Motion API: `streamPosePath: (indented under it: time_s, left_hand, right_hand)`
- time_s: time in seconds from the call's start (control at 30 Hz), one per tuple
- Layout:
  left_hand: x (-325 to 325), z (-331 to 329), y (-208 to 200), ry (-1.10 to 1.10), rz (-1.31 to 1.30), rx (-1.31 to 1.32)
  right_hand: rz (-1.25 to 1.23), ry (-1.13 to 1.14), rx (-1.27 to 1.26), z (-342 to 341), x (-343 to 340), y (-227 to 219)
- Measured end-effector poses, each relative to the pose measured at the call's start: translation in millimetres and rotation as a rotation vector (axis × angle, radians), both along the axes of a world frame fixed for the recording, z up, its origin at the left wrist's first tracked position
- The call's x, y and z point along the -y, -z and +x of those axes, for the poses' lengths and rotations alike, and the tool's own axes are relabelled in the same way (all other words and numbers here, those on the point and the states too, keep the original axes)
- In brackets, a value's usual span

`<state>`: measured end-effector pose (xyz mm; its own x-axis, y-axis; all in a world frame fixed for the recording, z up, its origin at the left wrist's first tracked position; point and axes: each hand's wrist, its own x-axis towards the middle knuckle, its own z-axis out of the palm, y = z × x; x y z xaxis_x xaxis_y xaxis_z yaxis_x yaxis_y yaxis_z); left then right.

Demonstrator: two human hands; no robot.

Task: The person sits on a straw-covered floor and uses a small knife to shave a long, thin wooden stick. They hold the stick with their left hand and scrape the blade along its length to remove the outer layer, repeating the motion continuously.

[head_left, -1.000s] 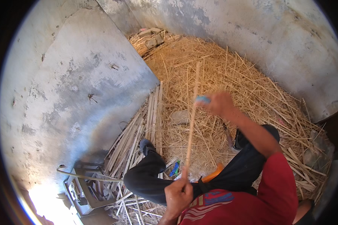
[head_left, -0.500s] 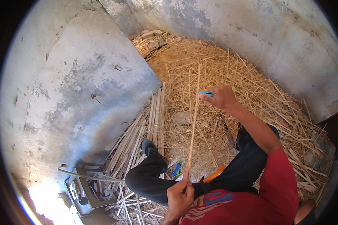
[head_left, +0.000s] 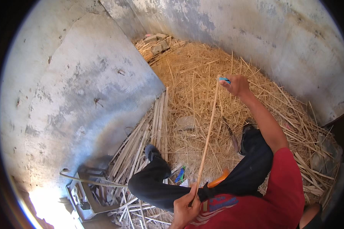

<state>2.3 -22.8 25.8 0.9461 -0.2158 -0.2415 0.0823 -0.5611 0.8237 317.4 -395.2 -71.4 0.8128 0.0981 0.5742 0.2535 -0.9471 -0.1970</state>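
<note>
A long, thin, pale wooden strip [head_left: 209,137] slants away from me, its far end leaning to the right. My left hand [head_left: 185,209] is closed around its near end, close to my waist. At the far tip, my right hand [head_left: 237,85] grips a small blue tool [head_left: 224,80], which looks like a utility knife, against the strip. Its blade is too small to make out.
Straw-like shavings [head_left: 202,61] cover the floor between the walls. Bundled strips [head_left: 160,118] lie by my left foot. A brick [head_left: 186,123], a sickle-like tool [head_left: 233,141], an orange handle [head_left: 219,178] and a metal frame [head_left: 88,191] are around me.
My right hand and the blue tool have moved farther away and to the right, reaching the strip's far end. The strip now leans more to the right; my left hand has shifted slightly.
</note>
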Motion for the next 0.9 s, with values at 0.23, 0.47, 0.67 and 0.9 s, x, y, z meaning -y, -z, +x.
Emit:
streamPosePath:
  time_s: [0.23,0.47,0.67,0.9]
  left_hand:
    - [-63,-64,58,-0.121,0.037,0.209]
    - [-1,26,22,-0.389,-0.489,-0.310]
    - [10,42,29,-0.304,-0.731,-0.281]
    - [9,36,35,-0.273,-0.617,-0.254]
  right_hand:
    - [0.392,0.683,-0.307,-17,96,25]
    - [0.359,-0.065,-0.581,-57,-56,-9]
    - [0.088,-0.553,-0.107,-131,-132,-41]
    - [0.083,-0.380,-0.198,-109,-118,-38]
